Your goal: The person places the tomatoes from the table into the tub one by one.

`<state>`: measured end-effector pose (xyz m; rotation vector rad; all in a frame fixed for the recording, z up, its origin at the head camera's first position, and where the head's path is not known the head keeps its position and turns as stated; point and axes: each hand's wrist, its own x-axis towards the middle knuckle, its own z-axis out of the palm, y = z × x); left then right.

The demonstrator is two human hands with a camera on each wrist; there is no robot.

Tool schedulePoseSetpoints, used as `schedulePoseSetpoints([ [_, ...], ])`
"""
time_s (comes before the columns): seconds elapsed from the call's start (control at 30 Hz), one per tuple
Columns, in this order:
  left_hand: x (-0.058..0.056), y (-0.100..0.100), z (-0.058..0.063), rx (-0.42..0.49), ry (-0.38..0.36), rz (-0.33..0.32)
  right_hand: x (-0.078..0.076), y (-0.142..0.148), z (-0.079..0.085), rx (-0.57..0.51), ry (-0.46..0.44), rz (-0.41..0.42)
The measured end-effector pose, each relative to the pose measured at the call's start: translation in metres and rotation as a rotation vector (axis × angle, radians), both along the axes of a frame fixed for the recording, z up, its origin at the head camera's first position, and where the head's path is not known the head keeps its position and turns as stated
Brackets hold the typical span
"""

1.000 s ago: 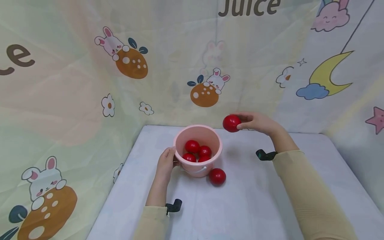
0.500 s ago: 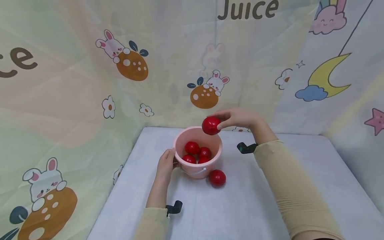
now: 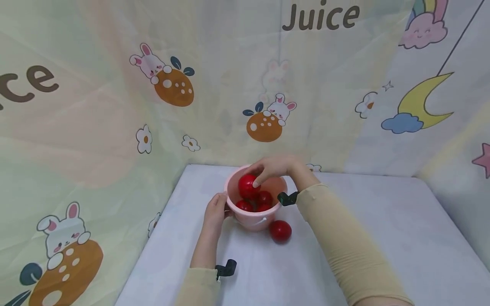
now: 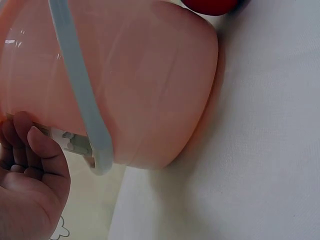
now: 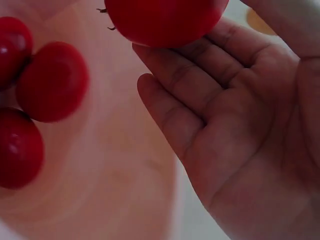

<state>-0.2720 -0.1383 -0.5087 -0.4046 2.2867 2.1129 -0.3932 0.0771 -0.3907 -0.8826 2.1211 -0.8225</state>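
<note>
A pink bucket (image 3: 250, 220) with a pale handle (image 4: 82, 80) stands on the white table, several red tomatoes (image 5: 52, 82) inside it. My left hand (image 3: 214, 211) grips its left side near the rim; in the left wrist view that hand (image 4: 35, 182) has its fingers curled at the edge beside the handle's end. Over the bucket's mouth, my right hand (image 3: 278, 166) holds another tomato (image 3: 246, 185) between thumb and fingers. The right wrist view shows dark stem bits on this tomato (image 5: 167, 20), apart from those below.
One more tomato (image 3: 280, 231) lies on the table (image 3: 363, 212) right at the bucket's front right base. Behind and to the left hangs a printed cloth (image 3: 214, 85) with rabbits and flowers, meeting the table's far edge.
My right hand has carried its tomato left from beside the bucket and lowered it into the mouth. My left hand keeps its grip on the bucket, and the tomato on the table stays put.
</note>
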Motion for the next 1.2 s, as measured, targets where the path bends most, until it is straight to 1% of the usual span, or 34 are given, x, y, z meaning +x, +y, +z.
schedulePoseSetpoints([
  [0.07,0.002,0.000,-0.002,0.005,-0.005,0.005,0.001,-0.006,-0.010,0.022,-0.016,0.021],
  [0.13,0.004,0.000,-0.004,0.009,-0.004,0.006,0.003,-0.012,-0.019,0.039,-0.045,0.023],
  [0.23,0.006,0.000,-0.006,0.012,0.001,0.010,0.007,-0.019,-0.028,0.041,-0.074,0.040],
  [0.43,0.012,-0.002,-0.010,0.018,-0.019,0.020,0.015,-0.028,-0.042,0.079,-0.071,0.081],
  [0.57,0.013,-0.002,-0.011,0.024,-0.029,0.022,0.016,-0.030,-0.051,0.105,-0.069,0.104],
  [0.63,0.011,-0.002,-0.010,0.027,-0.030,0.023,0.015,-0.031,-0.054,0.113,-0.070,0.100],
  [0.73,0.008,-0.002,-0.008,0.032,-0.031,0.022,0.014,-0.031,-0.055,0.126,-0.059,0.096],
  [0.97,0.004,-0.001,-0.004,0.043,-0.001,0.022,0.013,-0.032,-0.048,0.141,-0.051,0.094],
  [1.2,0.000,0.000,-0.001,0.051,0.001,0.009,0.013,-0.032,-0.040,0.069,-0.065,0.145],
])
